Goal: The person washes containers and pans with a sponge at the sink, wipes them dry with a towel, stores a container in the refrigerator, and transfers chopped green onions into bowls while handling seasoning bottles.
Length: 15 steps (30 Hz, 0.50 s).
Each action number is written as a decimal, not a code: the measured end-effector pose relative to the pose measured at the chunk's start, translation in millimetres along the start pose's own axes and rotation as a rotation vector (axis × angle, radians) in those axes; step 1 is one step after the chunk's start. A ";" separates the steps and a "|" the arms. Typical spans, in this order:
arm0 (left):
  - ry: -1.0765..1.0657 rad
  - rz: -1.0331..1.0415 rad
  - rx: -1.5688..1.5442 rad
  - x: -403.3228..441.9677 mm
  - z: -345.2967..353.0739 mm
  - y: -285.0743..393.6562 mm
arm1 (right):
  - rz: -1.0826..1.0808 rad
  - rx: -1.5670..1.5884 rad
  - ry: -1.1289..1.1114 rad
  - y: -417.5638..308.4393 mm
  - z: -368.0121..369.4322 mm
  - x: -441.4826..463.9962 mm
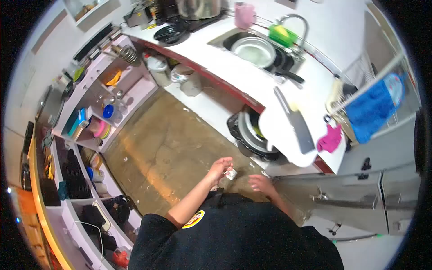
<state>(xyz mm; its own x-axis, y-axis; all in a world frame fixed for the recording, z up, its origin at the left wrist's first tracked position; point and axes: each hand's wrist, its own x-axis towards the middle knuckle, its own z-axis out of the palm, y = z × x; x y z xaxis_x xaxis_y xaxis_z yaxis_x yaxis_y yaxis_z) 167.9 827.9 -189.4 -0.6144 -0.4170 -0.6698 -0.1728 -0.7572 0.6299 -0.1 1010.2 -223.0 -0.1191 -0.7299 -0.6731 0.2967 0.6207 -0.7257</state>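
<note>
The white piece (231,174) looks small and light, easy to carry in fingertips; whether it is stiff, soft or slippery is too blurred to tell. Its opposite edges look like the best place for a light pinch, as it may be fragile.

The left hand (219,169) is narrowed, seeming to hold the piece. The piece lies at its fingertips, on the side facing the other hand, above the floor (148,135). Further right, the right hand (262,184) is loosely open, apart from the piece, with nothing visible in it.
</note>
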 end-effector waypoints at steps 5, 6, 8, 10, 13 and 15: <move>0.156 0.139 -0.130 7.5 -83.0 92.4 | -0.228 -0.328 -0.296 -95.1 101.7 100.4; 0.166 0.158 -0.141 11.3 -95.7 113.8 | -0.269 -0.357 -0.345 -116.3 112.7 117.1; 0.145 0.217 -0.149 22.1 -116.8 154.9 | -0.342 -0.371 -0.409 -165.5 126.4 142.5; 0.133 0.279 -0.153 37.0 -135.5 195.0 | -0.307 -0.288 -0.375 -214.1 135.3 164.8; 0.177 0.369 -0.167 59.3 -152.8 264.6 | -0.260 -0.232 -0.325 -284.8 146.1 206.8; 0.166 0.441 -0.187 78.9 -170.2 317.1 | -0.270 -0.176 -0.314 -336.3 151.6 229.9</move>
<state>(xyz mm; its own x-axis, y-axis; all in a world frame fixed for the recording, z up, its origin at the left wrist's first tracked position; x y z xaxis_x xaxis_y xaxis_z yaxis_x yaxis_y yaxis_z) 195.7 469.3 -109.4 -0.4644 -0.7804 -0.4187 0.2256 -0.5615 0.7961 16.4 590.3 -112.1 0.1309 -0.9072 -0.3999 0.1253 0.4153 -0.9010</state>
